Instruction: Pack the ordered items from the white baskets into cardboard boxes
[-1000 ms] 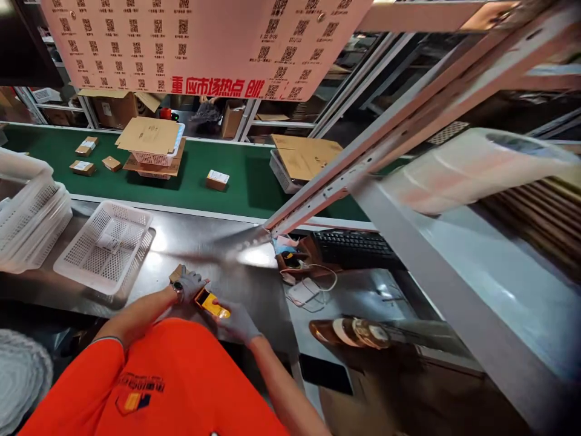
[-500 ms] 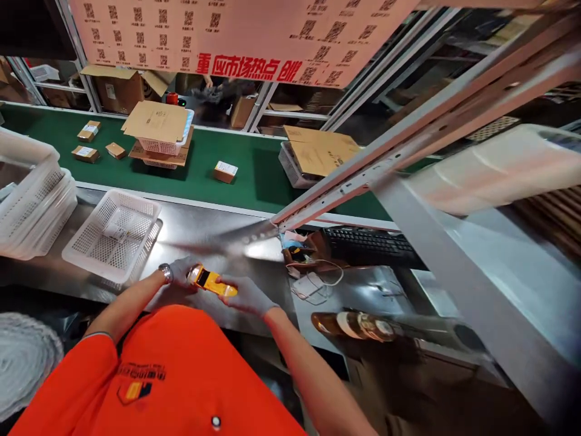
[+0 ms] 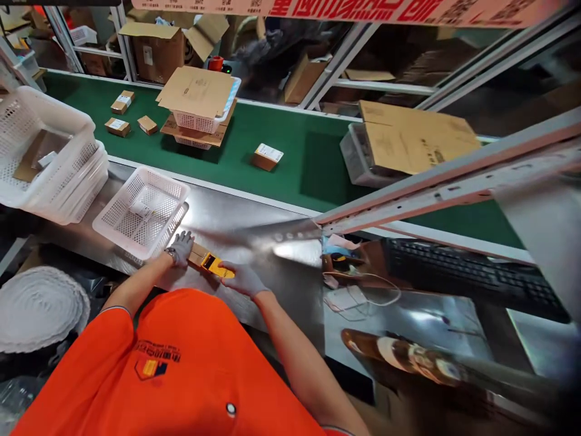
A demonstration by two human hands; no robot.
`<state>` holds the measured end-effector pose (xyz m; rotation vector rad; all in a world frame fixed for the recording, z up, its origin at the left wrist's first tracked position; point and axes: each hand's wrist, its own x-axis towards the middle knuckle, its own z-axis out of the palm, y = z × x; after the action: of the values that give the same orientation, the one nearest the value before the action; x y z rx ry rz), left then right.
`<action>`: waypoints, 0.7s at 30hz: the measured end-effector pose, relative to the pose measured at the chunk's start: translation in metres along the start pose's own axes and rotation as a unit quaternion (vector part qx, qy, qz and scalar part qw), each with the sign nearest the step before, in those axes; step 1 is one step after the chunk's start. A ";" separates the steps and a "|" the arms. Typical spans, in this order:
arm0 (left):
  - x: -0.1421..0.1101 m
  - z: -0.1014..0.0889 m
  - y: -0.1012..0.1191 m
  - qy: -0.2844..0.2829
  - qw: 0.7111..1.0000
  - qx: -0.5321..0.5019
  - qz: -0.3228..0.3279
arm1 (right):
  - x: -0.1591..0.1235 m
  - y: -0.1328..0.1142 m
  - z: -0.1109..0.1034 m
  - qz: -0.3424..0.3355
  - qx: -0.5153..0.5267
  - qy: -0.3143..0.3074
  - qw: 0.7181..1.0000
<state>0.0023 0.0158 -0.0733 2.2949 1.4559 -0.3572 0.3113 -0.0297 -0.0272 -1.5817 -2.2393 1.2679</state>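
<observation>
A small brown cardboard box point(image 3: 196, 255) lies on the steel bench in front of me. My left hand point(image 3: 182, 247), gloved in grey, rests at the box's left end with its fingers stretched out and apart. In my gloved right hand point(image 3: 242, 280) is a yellow tool with a black section that looks like a tape dispenser point(image 3: 218, 266). My fingers wrap round its right end, and its left end meets the box's right side. To the left of my left hand stands a white perforated basket point(image 3: 141, 212) with a small labelled packet point(image 3: 141, 208) in it.
Stacked white baskets point(image 3: 68, 188) stand at the left. Beyond the bench, a green conveyor belt point(image 3: 290, 136) carries small boxes and cardboard-topped baskets. A metal upright point(image 3: 385, 206) slants up at the right, near a keyboard point(image 3: 472, 272) and a white charger with cable point(image 3: 345, 298).
My left hand has come off the yellow tool and now lies spread by the box, which has come into sight. My right hand still holds the tool. The view has tilted down and shifted.
</observation>
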 end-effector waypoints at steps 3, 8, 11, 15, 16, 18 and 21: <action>0.002 0.020 0.027 -0.002 0.999 0.023 0.030 | 0.002 0.007 0.002 0.016 0.026 -0.022 0.999; 0.001 0.037 0.045 0.019 0.999 0.024 0.027 | -0.004 0.008 -0.012 0.012 -0.002 -0.050 0.999; 0.001 0.037 0.043 0.029 0.999 0.021 0.020 | -0.015 0.009 -0.032 0.009 -0.079 -0.071 0.994; 0.004 0.036 0.043 0.023 0.999 0.016 0.017 | -0.023 -0.001 -0.050 0.022 -0.153 -0.101 0.983; 0.004 0.036 0.043 0.021 1.000 0.014 0.016 | -0.020 -0.007 -0.051 0.025 -0.160 -0.107 0.981; 0.005 0.037 0.044 0.021 1.000 0.010 0.017 | -0.012 -0.019 -0.048 0.033 -0.154 -0.121 0.980; 0.005 0.037 0.042 0.023 0.999 0.006 0.024 | 0.000 -0.026 -0.049 0.085 -0.130 -0.138 0.978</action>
<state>0.0426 -0.0131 -0.1003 2.3581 1.4221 -0.3015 0.3184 -0.0047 0.0217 -1.8198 -2.5785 1.3564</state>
